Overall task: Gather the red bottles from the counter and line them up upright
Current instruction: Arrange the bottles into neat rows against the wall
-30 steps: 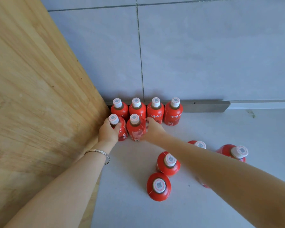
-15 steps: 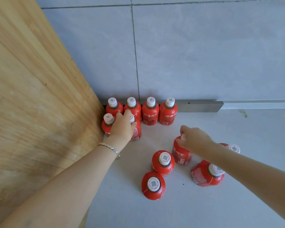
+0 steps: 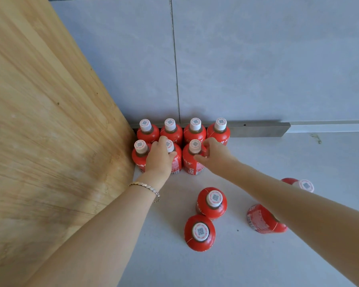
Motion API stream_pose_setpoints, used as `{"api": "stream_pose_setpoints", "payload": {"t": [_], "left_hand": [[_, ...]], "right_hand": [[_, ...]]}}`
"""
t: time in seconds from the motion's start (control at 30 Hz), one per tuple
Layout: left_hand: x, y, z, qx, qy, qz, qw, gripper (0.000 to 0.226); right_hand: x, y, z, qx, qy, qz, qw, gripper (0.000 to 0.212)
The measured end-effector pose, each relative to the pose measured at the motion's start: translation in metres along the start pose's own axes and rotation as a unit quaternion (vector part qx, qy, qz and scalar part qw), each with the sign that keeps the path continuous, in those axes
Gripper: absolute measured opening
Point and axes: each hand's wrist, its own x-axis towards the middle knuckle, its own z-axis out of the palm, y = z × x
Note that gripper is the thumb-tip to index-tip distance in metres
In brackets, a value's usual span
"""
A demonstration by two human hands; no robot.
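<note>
Red bottles (image 3: 176, 163) (image 3: 192, 162) in both hands (image 3: 159, 160) (image 3: 215, 156)

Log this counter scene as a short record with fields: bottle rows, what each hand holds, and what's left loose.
Back row: four upright red plastic bottles with white caps against the grey tiled wall
Front row: three upright bottles beside the wooden panel
Left hand: grips middle front bottle
Right hand: grips right front bottle
Loose: two upright bottles; two more partly behind the right arm

The grey counter (image 3: 278, 255) carries seven upright bottles (image 3: 195, 124) at twelve o'clock and four scattered bottles (image 3: 211, 201) toward five o'clock.
</note>
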Motion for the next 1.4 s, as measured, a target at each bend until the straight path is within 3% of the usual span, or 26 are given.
{"api": "stream_pose_setpoints", "payload": {"t": [0.07,0.17,0.23,0.33,0.43,0.57,0.63,0.77,0.9,1.0,1.07,1.13,1.27,1.4], "left_hand": [[0.0,0.0,0.001,0.002,0.001,0.004,1.0,0.034],[-0.001,0.001,0.002,0.004,0.005,0.008,1.0,0.033],[-0.002,0.002,0.001,0.001,0.009,0.005,1.0,0.033],[-0.007,0.003,-0.002,-0.033,0.011,-0.013,0.999,0.043],[-0.018,0.003,-0.004,-0.074,0.033,-0.016,0.997,0.058],[-0.045,0.002,-0.001,-0.071,0.014,-0.046,0.996,0.049],[-0.061,-0.001,0.002,-0.065,-0.024,-0.07,0.995,0.046],[-0.092,-0.007,0.003,-0.031,-0.128,-0.084,0.988,0.032],[-0.119,0.0,0.002,-0.001,-0.161,-0.051,0.986,0.028],[-0.133,0.015,-0.002,0.036,-0.169,-0.013,0.985,0.034],[-0.14,0.023,-0.003,0.11,-0.185,0.028,0.976,0.04],[-0.147,0.029,0.0,0.2,-0.203,0.071,0.956,0.047],[-0.157,0.03,0.011,0.243,-0.195,0.114,0.943,0.046],[-0.154,0.012,0.005,0.096,-0.136,0.065,0.984,0.024]], "right_hand": [[-0.029,0.004,-0.014,-0.047,-0.066,-0.021,0.997,0.051],[-0.069,0.009,-0.02,-0.168,-0.204,-0.035,0.964,0.059],[-0.078,0.015,-0.014,-0.208,-0.226,-0.037,0.951,0.051],[-0.073,0.024,-0.012,-0.144,-0.182,0.012,0.973,0.042],[-0.057,0.035,-0.018,-0.06,-0.076,0.067,0.993,0.038],[-0.026,0.042,-0.025,0.01,0.052,0.083,0.995,0.037],[-0.009,0.043,-0.026,0.034,0.074,0.083,0.993,0.034],[0.002,0.044,-0.026,0.061,0.062,0.039,0.995,0.029],[-0.023,0.056,-0.034,0.084,0.026,0.02,0.996,0.04],[-0.061,0.07,-0.057,-0.08,-0.016,-0.004,0.997,0.03],[-0.09,0.077,-0.071,-0.254,-0.035,0.001,0.967,0.036],[-0.114,0.087,-0.076,-0.333,-0.058,0.028,0.941,0.046],[-0.134,0.108,-0.055,-0.272,-0.09,0.038,0.957,0.038],[-0.127,0.105,-0.044,-0.176,-0.049,0.049,0.982,0.03]]}}
